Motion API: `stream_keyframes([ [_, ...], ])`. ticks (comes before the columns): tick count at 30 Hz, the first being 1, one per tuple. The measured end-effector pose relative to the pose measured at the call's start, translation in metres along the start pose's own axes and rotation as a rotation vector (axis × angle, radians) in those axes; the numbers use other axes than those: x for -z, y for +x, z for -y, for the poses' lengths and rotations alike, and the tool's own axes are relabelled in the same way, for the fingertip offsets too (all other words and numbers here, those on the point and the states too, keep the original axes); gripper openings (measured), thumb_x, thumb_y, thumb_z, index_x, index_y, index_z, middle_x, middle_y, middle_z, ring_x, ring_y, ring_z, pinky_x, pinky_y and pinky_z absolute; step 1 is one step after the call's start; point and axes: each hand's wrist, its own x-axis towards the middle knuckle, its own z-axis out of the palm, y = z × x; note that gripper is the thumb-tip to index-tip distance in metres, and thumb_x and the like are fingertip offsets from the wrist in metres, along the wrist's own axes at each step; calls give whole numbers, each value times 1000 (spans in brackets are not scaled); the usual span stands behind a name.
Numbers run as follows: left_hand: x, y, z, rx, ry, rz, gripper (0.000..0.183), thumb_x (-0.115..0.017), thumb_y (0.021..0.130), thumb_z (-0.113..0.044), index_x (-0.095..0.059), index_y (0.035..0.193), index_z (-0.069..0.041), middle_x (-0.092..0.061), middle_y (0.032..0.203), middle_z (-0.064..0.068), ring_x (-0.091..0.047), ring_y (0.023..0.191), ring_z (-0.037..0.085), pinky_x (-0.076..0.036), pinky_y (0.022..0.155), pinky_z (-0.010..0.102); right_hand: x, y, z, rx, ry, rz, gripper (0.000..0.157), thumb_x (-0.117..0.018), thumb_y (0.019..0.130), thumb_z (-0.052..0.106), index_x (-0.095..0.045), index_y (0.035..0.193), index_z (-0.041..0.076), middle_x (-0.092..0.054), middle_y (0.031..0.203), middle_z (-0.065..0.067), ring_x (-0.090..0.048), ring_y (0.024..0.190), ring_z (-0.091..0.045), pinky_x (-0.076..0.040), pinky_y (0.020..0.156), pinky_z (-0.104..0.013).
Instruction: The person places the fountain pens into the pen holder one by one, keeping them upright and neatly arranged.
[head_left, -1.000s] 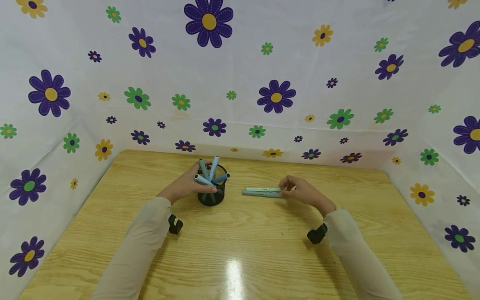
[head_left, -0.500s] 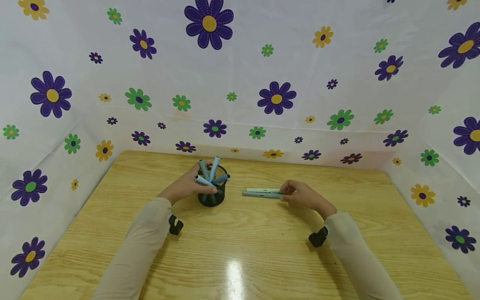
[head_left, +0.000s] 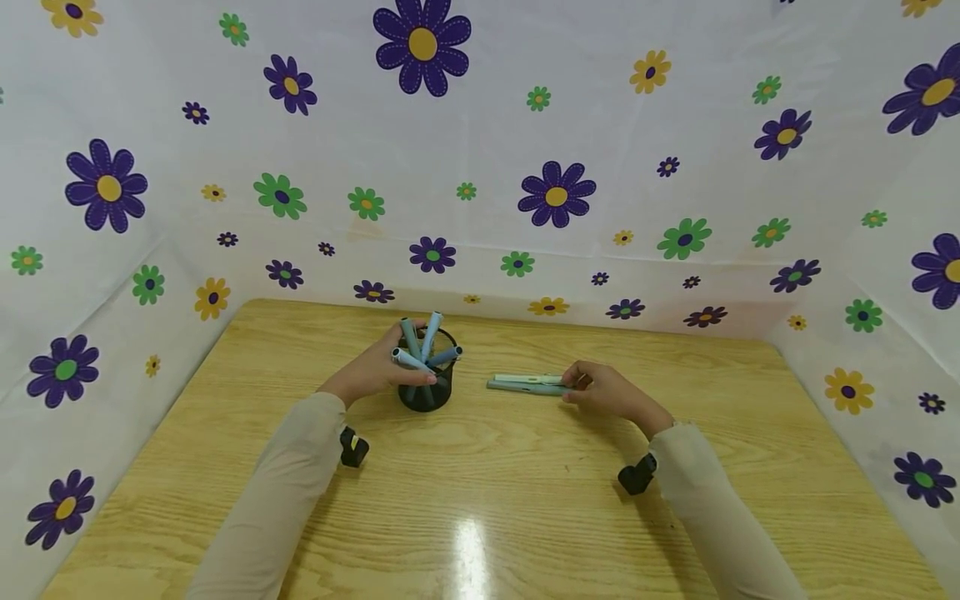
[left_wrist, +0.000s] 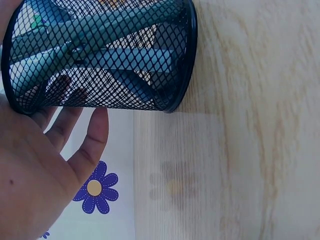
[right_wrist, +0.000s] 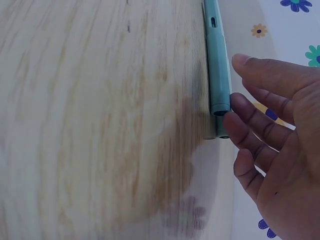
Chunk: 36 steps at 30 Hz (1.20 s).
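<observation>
A black mesh pen holder [head_left: 424, 392] stands on the wooden table with several blue and green-grey pens [left_wrist: 115, 55] leaning in it. My left hand [head_left: 375, 367] grips its left side, the thumb on the near side and fingers passing behind. To the right lie two pens side by side, a pale green pen [head_left: 525, 379] behind a teal pen [head_left: 525, 387]. My right hand [head_left: 611, 390] is at their right ends, thumb and fingers spread about them. In the right wrist view its fingers [right_wrist: 237, 127] lie close to the pen ends; whether they touch is unclear.
The wooden table [head_left: 480, 467] runs back to a white cloth [head_left: 480, 150] printed with flowers, which also rises at both sides. A small black device [head_left: 352, 448] sits on the left wrist and another black device [head_left: 637, 475] on the right.
My right hand has shifted slightly to the right along the pens, and its thumb has come nearer their ends. My left hand and the pen holder have stayed in place.
</observation>
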Motion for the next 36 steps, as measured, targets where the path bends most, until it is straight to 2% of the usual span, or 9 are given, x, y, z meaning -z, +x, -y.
stream_keyframes([
  [11, 1, 0, -1, -6, 6, -6, 96, -80, 79, -35, -19, 153, -25, -41, 138, 16, -52, 115, 30, -43, 96, 44, 2, 1, -2, -16, 16, -1, 21, -67, 91, 17, -61, 107, 4, -62, 108, -13, -60, 100, -26, -52, 82, -38],
  [18, 1, 0, 0, 0, -4, -2, 94, -79, 81, -32, -19, 153, -24, -43, 136, 18, -57, 112, 31, -44, 95, 43, 0, 3, -5, -35, 15, -13, 21, -67, 91, 15, -61, 107, 3, -62, 104, -13, -59, 90, -21, -49, 75, -32],
  [26, 1, -2, -1, -11, -2, -2, 95, -79, 80, -32, -18, 153, -22, -44, 134, 18, -58, 111, 30, -45, 95, 42, -1, 2, -8, -40, 23, -16, 23, -66, 91, 14, -60, 110, 3, -62, 104, -13, -59, 86, -20, -49, 74, -31],
  [36, -1, -1, 0, -5, 13, -7, 93, -80, 79, -35, -22, 150, -31, -42, 134, 15, -59, 106, 28, -44, 94, 42, -1, 2, -12, -9, -2, -18, 22, -66, 91, 13, -62, 110, 3, -56, 96, -9, -51, 79, -19, -45, 71, -32],
])
